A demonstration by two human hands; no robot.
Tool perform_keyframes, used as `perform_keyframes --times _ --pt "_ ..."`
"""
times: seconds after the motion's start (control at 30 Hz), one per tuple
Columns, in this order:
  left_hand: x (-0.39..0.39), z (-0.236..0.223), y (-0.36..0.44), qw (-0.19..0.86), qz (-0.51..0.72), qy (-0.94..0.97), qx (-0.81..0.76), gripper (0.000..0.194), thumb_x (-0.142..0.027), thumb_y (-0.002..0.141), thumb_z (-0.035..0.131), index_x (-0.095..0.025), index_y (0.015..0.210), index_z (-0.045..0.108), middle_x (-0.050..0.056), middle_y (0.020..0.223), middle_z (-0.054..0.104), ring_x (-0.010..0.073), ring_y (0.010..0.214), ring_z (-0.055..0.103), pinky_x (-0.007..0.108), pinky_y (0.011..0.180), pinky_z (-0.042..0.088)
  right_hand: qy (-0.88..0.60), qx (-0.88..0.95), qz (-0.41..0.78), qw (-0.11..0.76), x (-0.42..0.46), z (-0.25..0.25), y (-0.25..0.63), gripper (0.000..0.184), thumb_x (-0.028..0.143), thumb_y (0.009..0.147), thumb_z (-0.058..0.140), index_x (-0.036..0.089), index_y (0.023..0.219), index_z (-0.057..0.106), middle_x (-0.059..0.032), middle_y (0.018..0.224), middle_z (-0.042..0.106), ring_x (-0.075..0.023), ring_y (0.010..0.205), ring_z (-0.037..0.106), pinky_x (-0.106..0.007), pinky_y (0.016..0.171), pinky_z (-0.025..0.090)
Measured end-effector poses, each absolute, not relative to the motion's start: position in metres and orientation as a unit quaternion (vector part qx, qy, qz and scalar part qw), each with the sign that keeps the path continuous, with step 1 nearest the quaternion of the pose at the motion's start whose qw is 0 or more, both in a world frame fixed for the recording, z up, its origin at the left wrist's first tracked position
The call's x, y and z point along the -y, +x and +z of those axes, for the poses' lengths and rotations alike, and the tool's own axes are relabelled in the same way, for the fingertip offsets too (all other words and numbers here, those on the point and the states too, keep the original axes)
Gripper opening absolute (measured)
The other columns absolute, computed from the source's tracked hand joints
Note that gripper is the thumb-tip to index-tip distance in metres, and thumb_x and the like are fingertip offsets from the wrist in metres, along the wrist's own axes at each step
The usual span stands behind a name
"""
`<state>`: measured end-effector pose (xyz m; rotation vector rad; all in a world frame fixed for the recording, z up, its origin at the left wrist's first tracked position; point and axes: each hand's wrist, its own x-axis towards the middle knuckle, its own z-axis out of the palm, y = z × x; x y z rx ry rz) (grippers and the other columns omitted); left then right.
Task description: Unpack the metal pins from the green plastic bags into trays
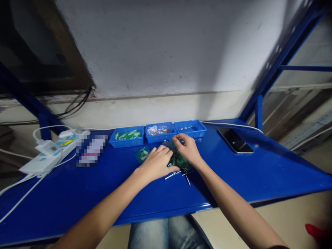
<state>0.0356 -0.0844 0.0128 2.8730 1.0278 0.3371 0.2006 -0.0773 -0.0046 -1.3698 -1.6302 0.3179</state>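
On the blue table, my left hand reaches over small green packets, palm down, thumb apart from the fingers. It looks open, though its fingertips are partly hidden. My right hand is closed in a pinch at the edge of a small clear plastic bag, just beyond the left fingers. Between and below the hands lies a pile of green packets. Several thin metal rods stick out on its near side. Another green packet lies left of my left hand.
Behind the hands stand three blue bins: one with green packets, one with clear bags, one with a few metal rods. A phone lies right. Left are a power strip with white cables and a blurred-out item.
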Motion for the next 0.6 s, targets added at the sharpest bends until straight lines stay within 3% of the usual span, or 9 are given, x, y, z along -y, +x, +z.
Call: perform_keyframes --times 0.1,0.2,0.37,0.43,0.6 --pt "0.084 0.005 0.040 0.073 0.121 0.932 -0.334 0.034 -0.037 0.078 0.060 -0.016 0.105 0.057 0.011 0.103 0.061 0.0297 0.104 0.051 0.044 0.086 0.043 -0.566 0.663 0.131 0.472 0.077 -0.006 0.200 0.022 0.032 0.085 0.046 0.019 0.081 0.063 -0.0032 0.076 0.065 -0.0167 0.072 0.058 -0.026 0.064 0.041" --pt "0.072 -0.002 0.033 0.186 0.220 0.882 -0.372 0.038 -0.024 0.079 0.057 -0.018 0.116 0.053 0.009 0.105 0.060 0.0237 0.098 0.056 0.037 0.085 0.045 -0.566 0.667 0.137 0.464 0.077 -0.005 0.198 0.021 0.031 0.085 0.046 0.019 0.080 0.064 -0.0032 0.078 0.066 -0.0170 0.073 0.059 -0.026 0.065 0.042" --pt "0.055 -0.006 0.009 0.378 0.304 0.749 -0.451 0.039 -0.031 0.082 0.052 -0.020 0.119 0.051 0.003 0.088 0.060 0.0130 0.062 0.057 0.027 0.059 0.045 -0.579 0.660 0.123 0.463 0.074 0.000 0.213 0.024 0.033 0.087 0.045 0.019 0.086 0.064 -0.0038 0.081 0.067 -0.0168 0.073 0.060 -0.027 0.067 0.043" --pt "0.053 -0.006 0.003 0.351 0.307 0.738 -0.488 0.040 -0.033 0.083 0.050 -0.018 0.120 0.051 0.004 0.089 0.060 0.0124 0.059 0.056 0.027 0.059 0.044 -0.601 0.661 0.088 0.440 0.071 0.000 0.226 0.023 0.030 0.087 0.046 0.018 0.090 0.065 -0.0061 0.085 0.067 -0.0186 0.078 0.060 -0.029 0.070 0.043" --pt "0.060 -0.009 0.002 0.138 0.265 0.780 -0.549 0.043 -0.040 0.084 0.049 -0.019 0.121 0.053 0.010 0.112 0.052 0.0157 0.068 0.058 0.036 0.074 0.046 -0.604 0.746 0.052 0.275 0.065 -0.012 0.247 0.032 0.029 0.079 0.060 0.015 0.107 0.064 -0.0120 0.097 0.063 -0.0247 0.091 0.056 -0.037 0.082 0.041"
